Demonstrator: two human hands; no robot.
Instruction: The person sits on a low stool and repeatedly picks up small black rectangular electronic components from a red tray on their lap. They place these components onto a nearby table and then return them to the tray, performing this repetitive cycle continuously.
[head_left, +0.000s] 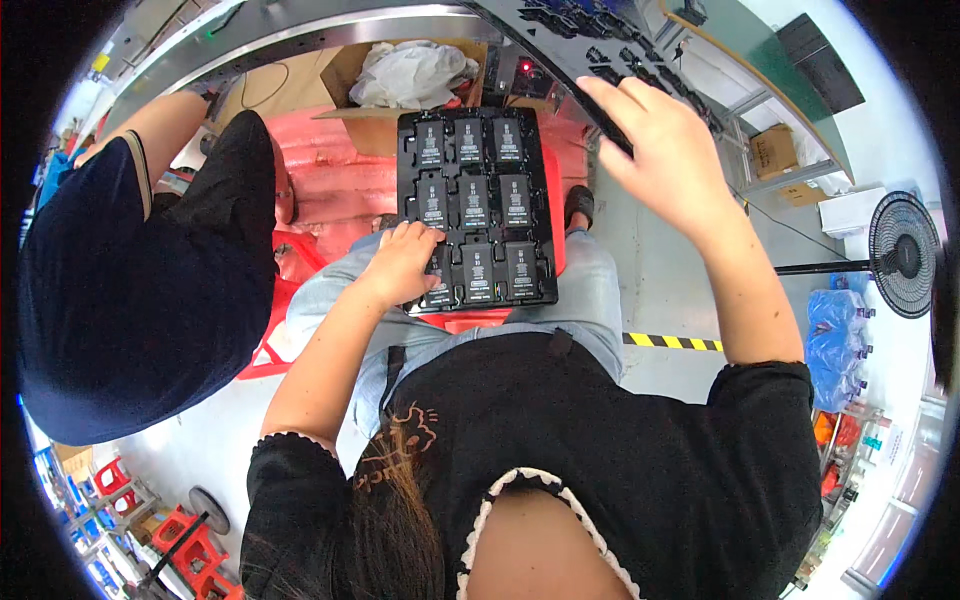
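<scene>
A black plastic tray (551,212) lies in front of me, across a red stool (560,180) and close to my lap. Flat black batteries with pale print sit in rows in its pockets. My left hand (398,262) reaches over the tray's left side. Its fingers and thumb close about the lower-left battery (436,270), which it partly covers. Up at the right, my right hand (660,145) is raised at the edge of a dark bench top (560,50). Its fingers are apart, and nothing shows in them. Small black parts (640,65) lie scattered on that top.
Another person in dark clothes (150,290) sits close at my left. Beyond the tray stands a cardboard box (345,75) with a crumpled white plastic bag (412,74). A black fan (905,252) is at the right, and yellow-black tape (672,342) marks the floor.
</scene>
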